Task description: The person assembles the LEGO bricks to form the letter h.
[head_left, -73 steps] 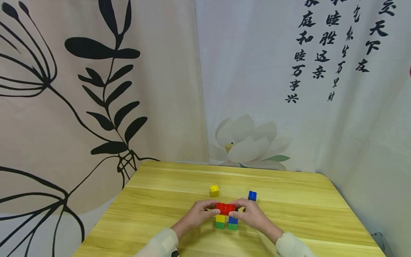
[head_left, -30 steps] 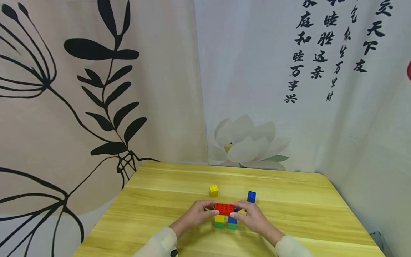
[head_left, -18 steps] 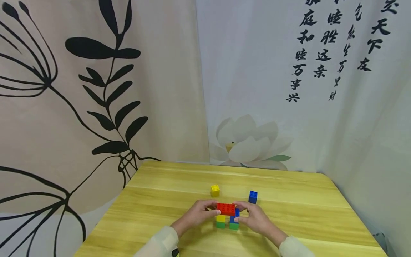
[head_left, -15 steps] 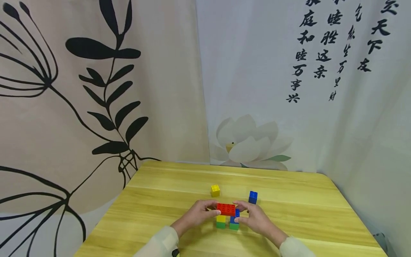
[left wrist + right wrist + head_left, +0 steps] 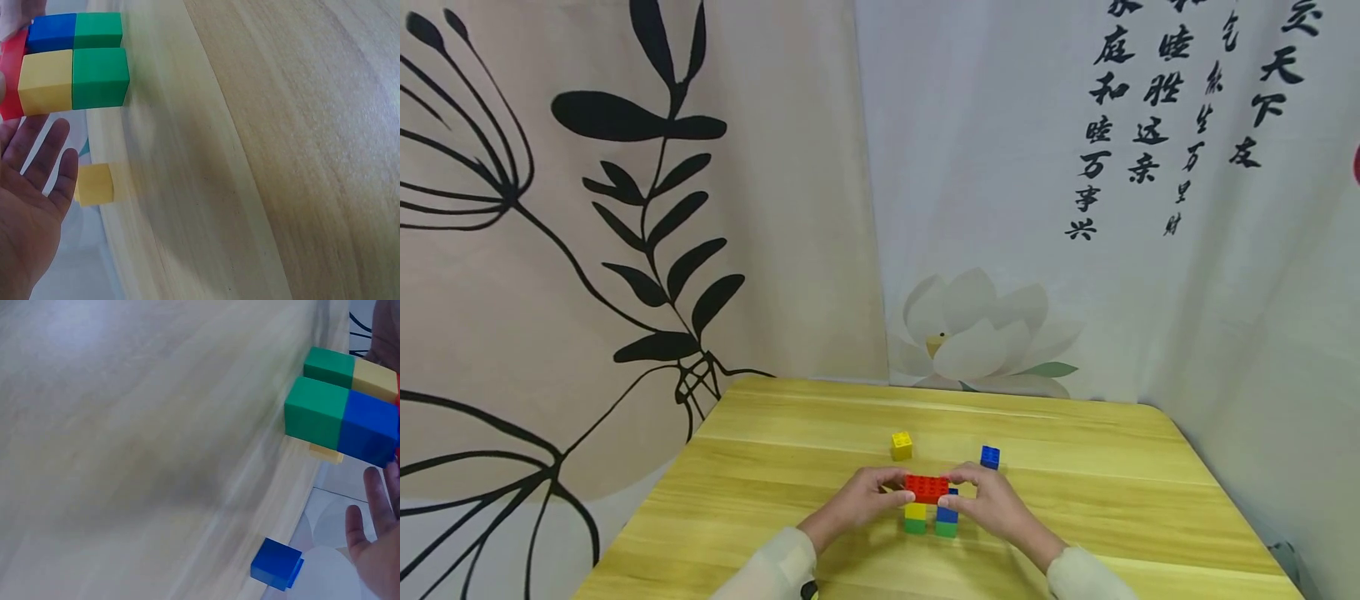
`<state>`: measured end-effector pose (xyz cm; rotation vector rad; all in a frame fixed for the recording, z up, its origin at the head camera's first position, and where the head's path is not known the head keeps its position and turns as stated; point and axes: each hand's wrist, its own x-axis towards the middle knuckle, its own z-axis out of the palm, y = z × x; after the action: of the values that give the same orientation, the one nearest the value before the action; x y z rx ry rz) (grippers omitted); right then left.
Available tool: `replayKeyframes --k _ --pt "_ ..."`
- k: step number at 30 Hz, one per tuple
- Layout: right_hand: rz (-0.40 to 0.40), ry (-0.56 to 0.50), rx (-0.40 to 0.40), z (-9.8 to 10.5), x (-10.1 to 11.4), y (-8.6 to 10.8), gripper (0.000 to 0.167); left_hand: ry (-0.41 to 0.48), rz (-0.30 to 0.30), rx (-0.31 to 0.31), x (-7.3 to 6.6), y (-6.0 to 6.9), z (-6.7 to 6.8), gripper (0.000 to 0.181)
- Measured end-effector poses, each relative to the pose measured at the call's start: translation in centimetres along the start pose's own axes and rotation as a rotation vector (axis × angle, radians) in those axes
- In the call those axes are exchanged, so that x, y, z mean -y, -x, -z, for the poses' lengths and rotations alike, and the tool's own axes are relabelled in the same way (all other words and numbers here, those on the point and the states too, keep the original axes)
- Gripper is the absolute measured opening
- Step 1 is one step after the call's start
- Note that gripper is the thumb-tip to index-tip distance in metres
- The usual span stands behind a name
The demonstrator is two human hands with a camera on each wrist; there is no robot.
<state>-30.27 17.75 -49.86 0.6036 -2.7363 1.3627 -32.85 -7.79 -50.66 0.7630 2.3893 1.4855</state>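
Observation:
A long red toy brick point(image 5: 927, 489) lies across two short stacks. The left one is a yellow brick point(image 5: 45, 81) on a green brick point(image 5: 100, 78), the right one a blue brick point(image 5: 369, 428) on another green brick point(image 5: 315, 412). My left hand point(image 5: 868, 496) pinches the red brick's left end between thumb and fingers. At the other end, my right hand point(image 5: 988, 500) pinches it too, its thumb on the near corner. Part of the blue brick sticks out right of the red one. How firmly the bricks join is hidden.
Behind the stacks, a loose yellow brick point(image 5: 902, 446) stands on the wooden table point(image 5: 790, 433). A loose blue brick point(image 5: 990, 457) stands farther right, just beyond my right hand's fingers. A printed curtain point(image 5: 805, 208) hangs along the table's far edge.
My right thumb has moved from beside the blue brick up and left onto the red brick's corner, and the fingers have closed in on its end. The left hand stays put.

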Motion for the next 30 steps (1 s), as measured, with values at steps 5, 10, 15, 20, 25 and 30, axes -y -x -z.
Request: replayKeyframes --k 5,10,15,20,25,30 --pt "0.016 -0.022 -0.004 -0.3 0.0 0.1 0.039 0.005 -0.017 0.001 0.2 0.0 -0.1 0.022" --pt "0.025 -0.066 0.008 -0.7 -0.3 0.3 0.039 -0.01 -0.021 -0.008 0.3 0.1 -0.3 0.023" --pt "-0.006 -0.086 0.011 -0.7 -0.4 0.3 0.04 -0.025 -0.008 -0.022 0.3 0.1 -0.4 0.026" --pt "-0.027 -0.082 0.003 -0.9 -0.4 0.3 0.042 -0.049 -0.009 -0.022 0.3 0.1 -0.5 0.028" --pt "-0.021 -0.079 -0.014 -1.0 -0.4 0.5 0.041 -0.064 -0.004 -0.019 0.2 0.1 -0.5 0.031" --pt "-0.011 -0.061 -0.03 -1.3 -0.7 0.5 0.041 -0.077 -0.007 -0.016 0.2 0.1 -0.5 0.032"
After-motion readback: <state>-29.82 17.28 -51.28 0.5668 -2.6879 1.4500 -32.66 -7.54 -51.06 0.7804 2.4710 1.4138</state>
